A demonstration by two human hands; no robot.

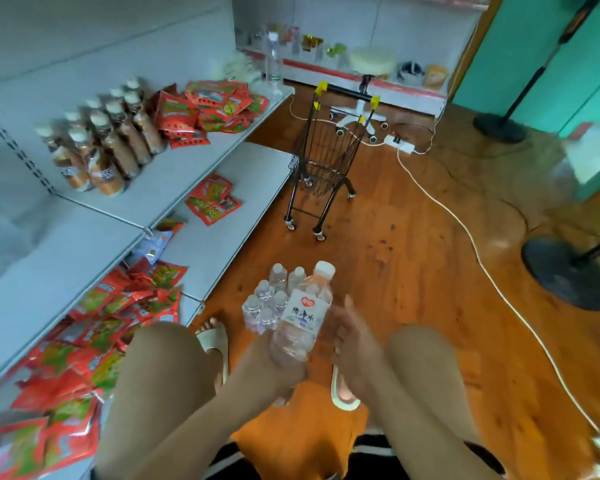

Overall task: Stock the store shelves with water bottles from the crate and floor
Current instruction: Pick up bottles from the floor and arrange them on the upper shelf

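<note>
The person squats on the wood floor [413,244] with a water bottle [302,317] held up between the knees, cap pointing away and label facing the camera. The left hand [278,365] is wrapped around the bottle's base; the right hand [352,336] lies against its right side with fingers loosely spread, and motion blur makes it impossible to tell whether that hand truly grips or only steadies. Just beyond the held bottle, a cluster of bottles [269,299] stands upright on the floor, close together, beside the near corner of the low shelf [222,233]. No crate shows in this view. The shelves on the left carry red packets [84,344] near and tea bottles [101,147] farther along, with bare stretches between; a lone clear bottle [273,60] stands at the far end of the upper shelf. The risks, as I judge them: the bottle is held low, so a quick swing toward the shelf could let it pivot out of the fingers and drop onto the cluster, toppling it. Rising from the squat, a knee or sandal [215,344] could also clip those bottles. Set down on packets instead of bare shelf, a bottle would likely tip. The small cart [321,161] stands well clear.
</note>
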